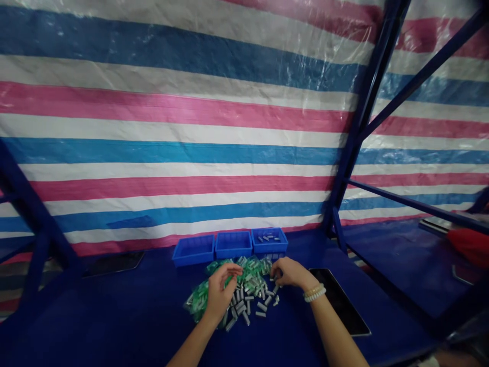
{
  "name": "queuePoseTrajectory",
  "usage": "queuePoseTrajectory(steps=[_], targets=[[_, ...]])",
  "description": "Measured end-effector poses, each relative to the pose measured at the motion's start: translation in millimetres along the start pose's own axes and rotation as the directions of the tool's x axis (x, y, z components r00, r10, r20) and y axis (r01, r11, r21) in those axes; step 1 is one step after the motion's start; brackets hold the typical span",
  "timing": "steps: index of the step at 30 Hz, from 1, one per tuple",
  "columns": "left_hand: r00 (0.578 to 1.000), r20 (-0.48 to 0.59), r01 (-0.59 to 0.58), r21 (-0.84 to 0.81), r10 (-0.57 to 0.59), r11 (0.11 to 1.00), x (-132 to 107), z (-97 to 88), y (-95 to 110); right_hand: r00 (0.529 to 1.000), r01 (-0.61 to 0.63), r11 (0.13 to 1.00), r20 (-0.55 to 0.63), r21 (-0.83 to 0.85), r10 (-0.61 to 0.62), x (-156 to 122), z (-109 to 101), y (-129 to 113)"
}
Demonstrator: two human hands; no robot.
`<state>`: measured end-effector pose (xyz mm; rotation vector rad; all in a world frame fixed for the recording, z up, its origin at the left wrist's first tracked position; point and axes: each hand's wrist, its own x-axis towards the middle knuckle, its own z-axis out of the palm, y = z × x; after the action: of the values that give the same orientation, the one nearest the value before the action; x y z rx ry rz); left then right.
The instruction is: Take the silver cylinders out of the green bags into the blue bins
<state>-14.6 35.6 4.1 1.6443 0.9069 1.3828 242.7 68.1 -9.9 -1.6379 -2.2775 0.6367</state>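
A heap of small silver-grey cylindrical pieces [240, 307] lies loose on the blue table, mixed with clear-and-green plastic packets [252, 272] behind and to the left. Over the left side of the heap is my left hand [222, 285], its fingers loosely bent and thumb apart, with nothing visible between them. My right hand [289, 272], wearing pale beaded bracelets [315, 292], reaches to the heap's right edge. Its fingers curl downward with the tips together near a few loose pieces; whatever they grip is too small to make out.
Behind the heap stand three blue trays: a left tray [193, 250], a middle tray [234, 244] and a right tray [269, 239] with several small pieces inside. A dark tablet [340, 303] lies at right, another flat dark device [114, 262] at left. Blue metal posts [353, 148] flank the table.
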Motion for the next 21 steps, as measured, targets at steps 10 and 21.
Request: queuePoseTrajectory(steps=[10, 21], targets=[[0.999, -0.038, 0.003, 0.016, -0.002, 1.0, 1, -1.5, 7, 1.0, 0.012, 0.999, 0.015, 0.052, -0.013, 1, -2, 9], [0.999, -0.03, -0.02, 0.036, 0.021, 0.999, 0, -1.5, 9, 0.996, 0.075, 0.992, -0.064, 0.103, -0.068, 6, 5, -2]])
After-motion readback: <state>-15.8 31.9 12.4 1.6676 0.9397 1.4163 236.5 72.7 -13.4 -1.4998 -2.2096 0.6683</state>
